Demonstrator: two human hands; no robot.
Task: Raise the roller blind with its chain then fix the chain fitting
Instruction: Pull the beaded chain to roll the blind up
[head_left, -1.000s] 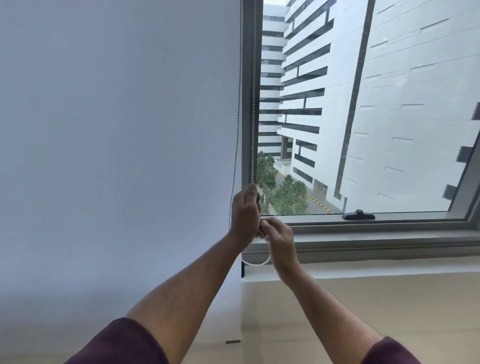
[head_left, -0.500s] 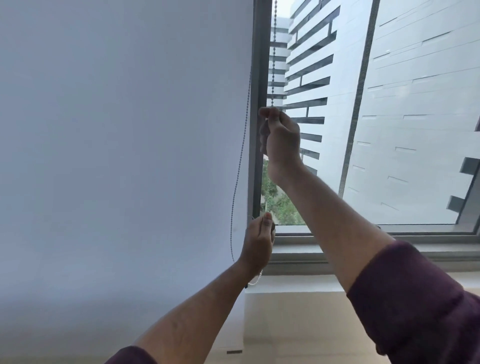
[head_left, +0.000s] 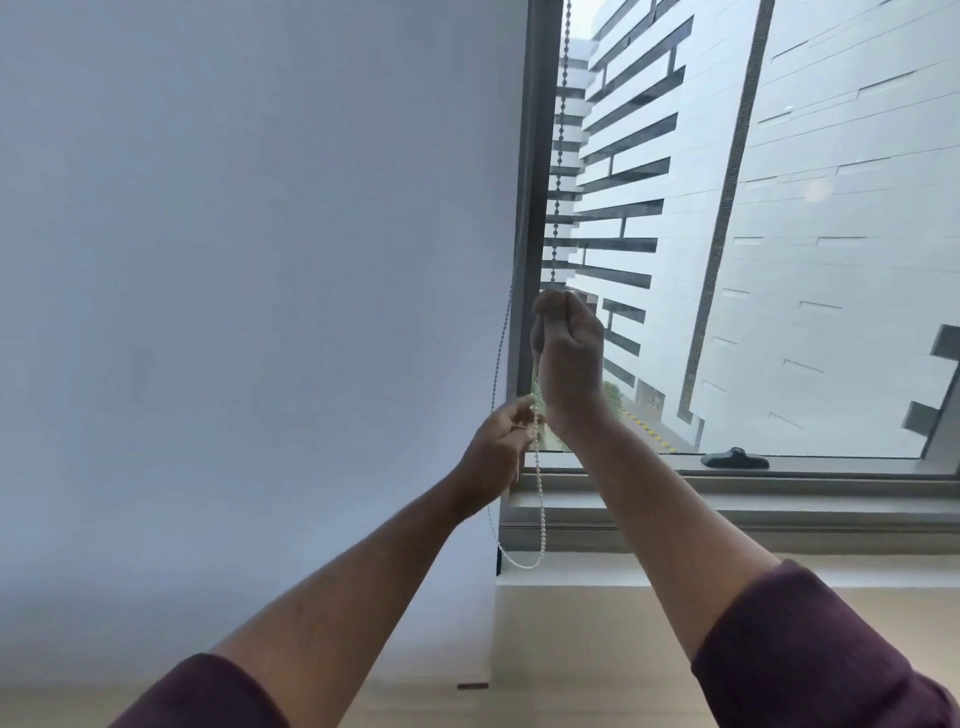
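A white roller blind (head_left: 249, 312) hangs down over the left window and fills the left half of the view; its bottom bar sits low near the wall. The bead chain (head_left: 559, 156) runs down beside the grey window frame and loops at the sill (head_left: 524, 564). My right hand (head_left: 569, 358) is closed on the right strand of the chain, at mid height of the window. My left hand (head_left: 501, 452) is just below and to the left, fingers loosely curled around the strand, near the blind's edge. The chain fitting is not visible.
The grey vertical window frame (head_left: 535, 156) stands right behind the chain. A dark window handle (head_left: 735, 460) lies on the lower frame at the right. A pale sill ledge (head_left: 727, 566) runs below the glass, with a beige wall under it.
My right hand went from beside the left hand up the chain, then came partway down gripping the strand. The left hand loosened its grip and the loop hangs lower.
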